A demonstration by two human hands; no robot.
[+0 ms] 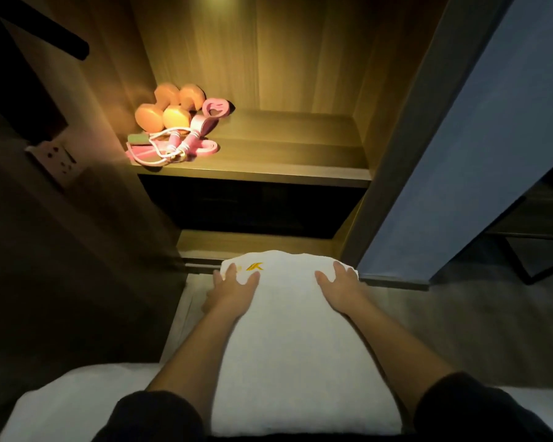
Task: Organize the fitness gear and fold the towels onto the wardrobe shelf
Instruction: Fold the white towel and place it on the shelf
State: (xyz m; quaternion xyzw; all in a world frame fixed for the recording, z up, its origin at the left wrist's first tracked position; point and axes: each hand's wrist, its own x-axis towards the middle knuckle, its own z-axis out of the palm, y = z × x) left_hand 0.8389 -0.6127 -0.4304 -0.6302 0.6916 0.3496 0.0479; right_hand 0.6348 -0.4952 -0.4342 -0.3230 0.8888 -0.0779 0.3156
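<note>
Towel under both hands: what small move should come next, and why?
Probably pinch the far edge and fold it back toward the body: the towel lies stretched out lengthwise, and the left hand and right hand rest flat at that end.

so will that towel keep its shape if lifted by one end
Probably not: the towel looks soft, its far edge rounded. Likely light but bulky; left hand and right hand lie flat on it, so lifting with both seems wise.
</note>
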